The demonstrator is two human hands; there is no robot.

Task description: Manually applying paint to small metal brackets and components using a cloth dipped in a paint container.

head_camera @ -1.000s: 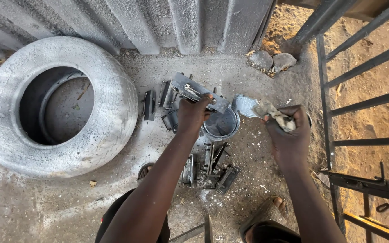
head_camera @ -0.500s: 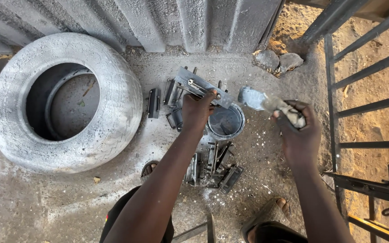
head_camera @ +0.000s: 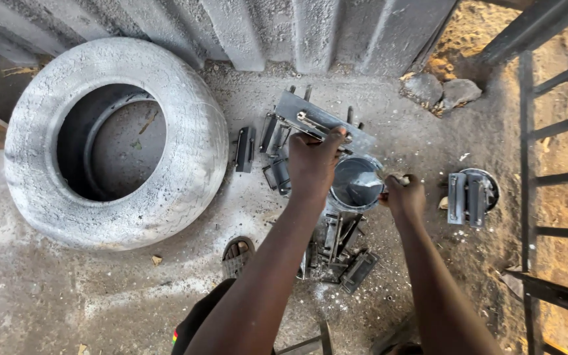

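Note:
My left hand (head_camera: 312,163) grips the near edge of a grey metal latch plate (head_camera: 313,120) that leans tilted over the ground by the wall. Just right of it stands a small round paint tin (head_camera: 356,187) with silver-grey paint. My right hand (head_camera: 405,197) holds a paintbrush (head_camera: 368,186), and its bristle end reaches down into the tin. Several small dark metal brackets (head_camera: 338,251) lie on the ground below the tin, between my arms.
A big silver-painted tyre (head_camera: 192,141) lies flat at the left. More brackets (head_camera: 245,148) rest beside it. A round lid with a painted bracket (head_camera: 471,194) sits at the right. Stones (head_camera: 443,92), corrugated wall (head_camera: 297,29), barred gate (head_camera: 547,171), my sandalled foot (head_camera: 238,254).
My right hand has swung left from the open ground and lowered the brush into the tin. My left hand stays on the latch plate. The view has shifted right.

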